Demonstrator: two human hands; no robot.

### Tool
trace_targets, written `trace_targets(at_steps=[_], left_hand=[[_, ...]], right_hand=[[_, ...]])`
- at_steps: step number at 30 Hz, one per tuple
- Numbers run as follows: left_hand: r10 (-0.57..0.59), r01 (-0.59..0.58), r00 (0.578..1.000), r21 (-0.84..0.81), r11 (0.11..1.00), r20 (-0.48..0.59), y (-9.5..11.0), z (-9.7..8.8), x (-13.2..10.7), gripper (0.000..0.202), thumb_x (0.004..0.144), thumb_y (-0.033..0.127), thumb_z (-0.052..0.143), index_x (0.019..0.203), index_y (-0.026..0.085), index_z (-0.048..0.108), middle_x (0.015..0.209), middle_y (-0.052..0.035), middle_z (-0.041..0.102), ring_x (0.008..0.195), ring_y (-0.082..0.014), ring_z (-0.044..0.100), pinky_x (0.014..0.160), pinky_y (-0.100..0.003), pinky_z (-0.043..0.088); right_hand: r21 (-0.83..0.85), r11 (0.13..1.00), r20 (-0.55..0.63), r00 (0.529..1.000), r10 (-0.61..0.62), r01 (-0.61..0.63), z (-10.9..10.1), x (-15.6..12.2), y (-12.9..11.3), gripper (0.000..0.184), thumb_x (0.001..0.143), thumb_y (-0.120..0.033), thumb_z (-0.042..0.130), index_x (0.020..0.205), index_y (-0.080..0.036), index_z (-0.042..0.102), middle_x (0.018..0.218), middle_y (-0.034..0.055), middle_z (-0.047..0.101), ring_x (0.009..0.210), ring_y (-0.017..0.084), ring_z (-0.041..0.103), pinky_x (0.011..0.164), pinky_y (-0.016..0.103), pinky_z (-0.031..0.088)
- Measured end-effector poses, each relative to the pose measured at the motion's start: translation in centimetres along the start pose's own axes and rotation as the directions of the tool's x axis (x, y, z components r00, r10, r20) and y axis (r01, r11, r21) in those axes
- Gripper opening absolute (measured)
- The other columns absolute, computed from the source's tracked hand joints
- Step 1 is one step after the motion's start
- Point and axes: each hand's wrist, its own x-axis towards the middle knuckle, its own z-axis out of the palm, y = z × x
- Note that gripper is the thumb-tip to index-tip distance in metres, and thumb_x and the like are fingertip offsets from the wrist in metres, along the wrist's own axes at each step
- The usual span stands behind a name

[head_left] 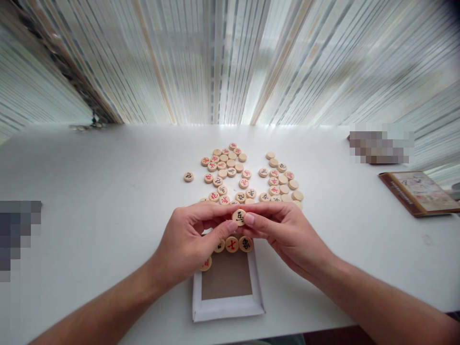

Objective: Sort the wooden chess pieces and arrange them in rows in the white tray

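Note:
A round wooden Chinese chess piece (239,217) with a black character faces me, pinched between both hands. My left hand (196,235) grips its left side with thumb and fingers; my right hand (283,225) grips its right side. Just below them lies a shallow white cardboard box (230,310) with a grey-brown bottom. Along its far end sit several pieces in a row, among them one with a red character (232,245) and one with a black character (246,244). Another red-marked piece (206,263) rests at the box's left side, partly hidden by my left hand.
Many loose chess pieces (231,163), some face down, lie scattered on the white table (108,191) beyond my hands. One piece (189,177) lies apart on the left. At right is a brown-edged flat box or booklet (420,191). A striped curtain (230,62) hangs behind the table.

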Motion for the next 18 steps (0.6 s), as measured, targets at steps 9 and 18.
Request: trace_targets(at_steps=[9,18], left_hand=[[0.098,-0.096,0.995,0.1,0.99,-0.014,-0.07,-0.33,0.03,0.024,0.087,0.018,0.083,0.11,0.023,0.086,0.101,-0.0078,0.085,0.089,-0.0201,0.08,0.079,-0.025,0.066],[0.291,-0.304,0.953,0.289,0.908,0.087,-0.42,-0.44,-0.3,0.033,0.092,0.008,0.075,0.119,0.024,0.083,0.093,-0.0043,0.083,0.079,-0.0138,0.077,0.074,-0.02,0.062]], right_hand=[[-0.025,1.0,-0.017,1.0,0.012,-0.013,0.06,-0.18,-0.04,0.039,0.068,-0.026,0.1,0.105,-0.021,0.087,0.096,0.0095,0.085,0.088,0.02,0.08,0.084,0.029,0.065],[-0.045,0.999,-0.018,0.999,-0.031,0.03,0.36,-0.16,-0.1,0.036,0.058,-0.024,0.104,0.088,-0.018,0.085,0.077,0.0046,0.082,0.067,0.015,0.076,0.061,0.022,0.062]])
